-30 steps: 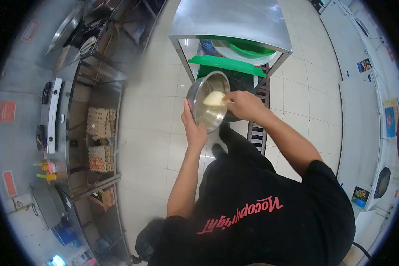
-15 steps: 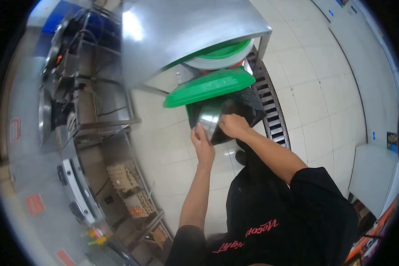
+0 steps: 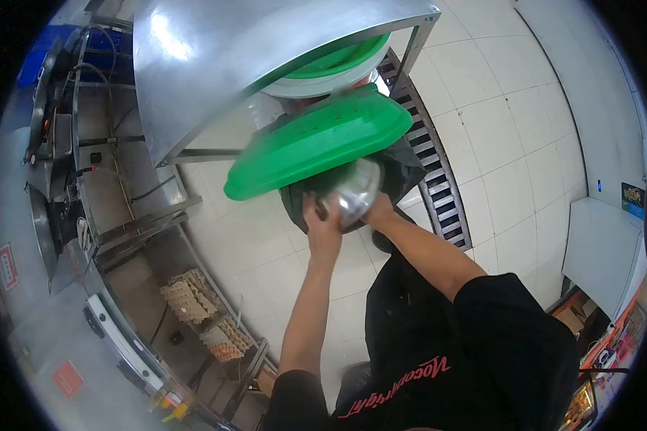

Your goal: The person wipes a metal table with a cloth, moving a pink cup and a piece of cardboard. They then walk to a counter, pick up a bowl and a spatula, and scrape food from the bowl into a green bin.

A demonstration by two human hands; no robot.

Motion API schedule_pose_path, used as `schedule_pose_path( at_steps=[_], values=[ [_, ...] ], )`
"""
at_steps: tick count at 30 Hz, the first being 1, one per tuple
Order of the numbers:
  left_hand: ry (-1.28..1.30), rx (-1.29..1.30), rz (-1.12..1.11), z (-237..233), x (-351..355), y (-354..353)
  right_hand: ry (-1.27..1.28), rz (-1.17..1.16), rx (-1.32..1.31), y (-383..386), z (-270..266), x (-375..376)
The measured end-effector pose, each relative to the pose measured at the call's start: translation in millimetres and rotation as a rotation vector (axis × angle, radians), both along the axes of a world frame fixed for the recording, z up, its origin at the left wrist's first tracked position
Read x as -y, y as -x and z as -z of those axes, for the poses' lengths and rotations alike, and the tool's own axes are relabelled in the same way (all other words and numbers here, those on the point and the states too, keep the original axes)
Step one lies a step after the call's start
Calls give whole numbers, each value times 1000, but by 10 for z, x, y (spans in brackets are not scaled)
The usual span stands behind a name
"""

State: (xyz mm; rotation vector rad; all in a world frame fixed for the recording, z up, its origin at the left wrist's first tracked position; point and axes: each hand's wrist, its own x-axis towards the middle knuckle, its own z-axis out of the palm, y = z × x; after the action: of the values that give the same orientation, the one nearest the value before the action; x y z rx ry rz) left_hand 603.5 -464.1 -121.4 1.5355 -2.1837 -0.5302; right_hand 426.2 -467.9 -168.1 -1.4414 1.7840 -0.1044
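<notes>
A shiny metal bowl is tipped over the black bag that lines a bin. My left hand grips the bowl's left side. On its right side is my right hand, closed at the rim with its fingertips partly hidden. Just beyond the bowl, a green lid stands tilted over the bin's opening. What lies inside the bag is hidden.
Behind the lid stands a steel table, with a white tub and green basin beneath it. A floor drain grate runs to the right. Egg trays sit on a low shelf at left.
The bowl has turned, so more of its rounded shiny surface faces me. My right hand has shifted down around its edge. The view has also moved, and the lid appears larger.
</notes>
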Motion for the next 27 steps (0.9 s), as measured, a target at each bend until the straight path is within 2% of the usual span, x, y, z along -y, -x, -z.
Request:
schedule_pose_path(
  at_steps=[1,3,6,7,9,10,11,13,15,17,18,19,21,23,24,25,27],
  values=[
    [-68,-35,-82,-55,50,-11,-240,-223,-131,13,133,117],
    [-70,-5,-131,-132,137,-98,-131,-94,-127,108,238,-62],
    [36,-44,-240,-134,190,-109,-73,31,-41,-45,-356,27],
    [36,-27,-153,-151,139,-103,-81,23,-43,-113,-346,1],
    [47,8,17,-205,69,-91,132,-130,-33,-239,-264,-5],
    [72,-23,-11,-185,60,-100,19,-177,-84,-198,100,-39],
    [78,-22,-22,-176,59,-134,25,-188,-83,-63,147,-74],
    [-82,-313,-447,-194,61,-233,-256,-263,-255,206,137,-121],
    [-74,-347,-578,-242,-61,-352,-217,-149,-186,478,-530,-122],
    [-302,-912,-980,-373,-179,-480,-85,-64,-128,756,-824,-295],
    [-398,-1067,-1067,-262,-323,-631,-25,-70,-123,923,-863,-416],
    [-368,-1087,-1085,-435,-432,-674,40,-77,-118,1089,-836,-523],
    [-495,-1459,-1190,-825,-672,-682,-33,-60,-198,1366,-791,-657],
    [-411,-1543,-1216,-986,-1003,-671,-190,-218,-242,1562,-800,-663],
    [-365,-1594,-1232,-1043,-1169,-657,-192,-146,-116,1610,-794,-689],
    [-322,-1623,-1254,-1086,-1303,-649,-127,-134,-20,1516,-985,-683],
    [-297,-1679,-1257,-1159,-1616,-618,-202,-59,91,1248,-1531,-620]
  ],
)
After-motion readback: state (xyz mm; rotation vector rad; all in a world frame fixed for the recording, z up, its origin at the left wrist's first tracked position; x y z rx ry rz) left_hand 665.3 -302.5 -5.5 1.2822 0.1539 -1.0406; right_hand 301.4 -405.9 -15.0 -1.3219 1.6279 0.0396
